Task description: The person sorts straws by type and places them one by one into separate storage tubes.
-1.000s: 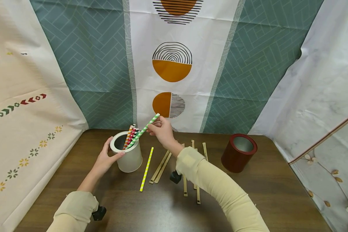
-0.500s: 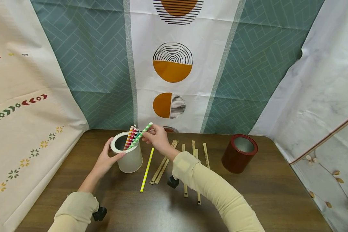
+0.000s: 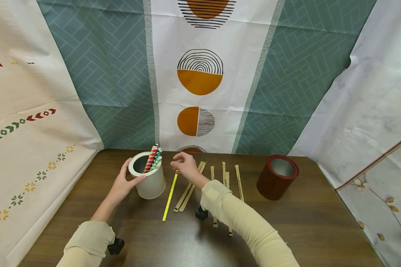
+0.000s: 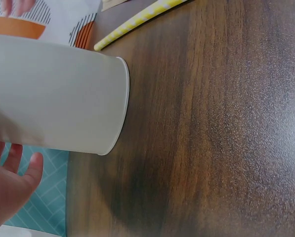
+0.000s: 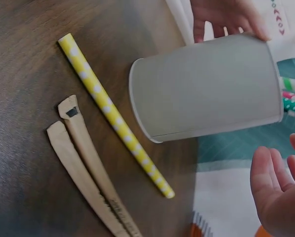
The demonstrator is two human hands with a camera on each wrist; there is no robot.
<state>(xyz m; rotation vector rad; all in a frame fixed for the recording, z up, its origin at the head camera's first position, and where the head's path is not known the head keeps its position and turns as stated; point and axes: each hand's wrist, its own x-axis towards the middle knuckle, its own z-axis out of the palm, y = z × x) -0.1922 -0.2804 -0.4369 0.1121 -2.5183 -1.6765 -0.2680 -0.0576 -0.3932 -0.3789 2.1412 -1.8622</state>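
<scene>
My left hand (image 3: 121, 185) grips the white can (image 3: 151, 187) from its left side, thumb at the front of the rim. Several patterned paper straws (image 3: 151, 158) lean against the can's right inner wall, among them a green-and-white striped one (image 3: 158, 160). Right of the can, my right hand (image 3: 187, 167) hovers with loosely bent fingers and nothing in them. Just below its fingertips is the upper end of a yellow straw with white dots (image 3: 170, 196), lying on the table. In the right wrist view, that yellow straw (image 5: 107, 106) lies between the can and two brown paper-wrapped sticks (image 5: 95, 168).
Several slim brown paper-wrapped sticks (image 3: 239, 181) lie about the middle of the wooden table (image 3: 147, 241), partly under the right forearm. A dark red can (image 3: 274, 183) stands at the right. Patterned cloth (image 3: 200, 89) hangs behind the table's back edge.
The right hand has lowered the green-striped straw into the white can and let go of it. It has then moved slightly right and down. The left hand has stayed on the can.
</scene>
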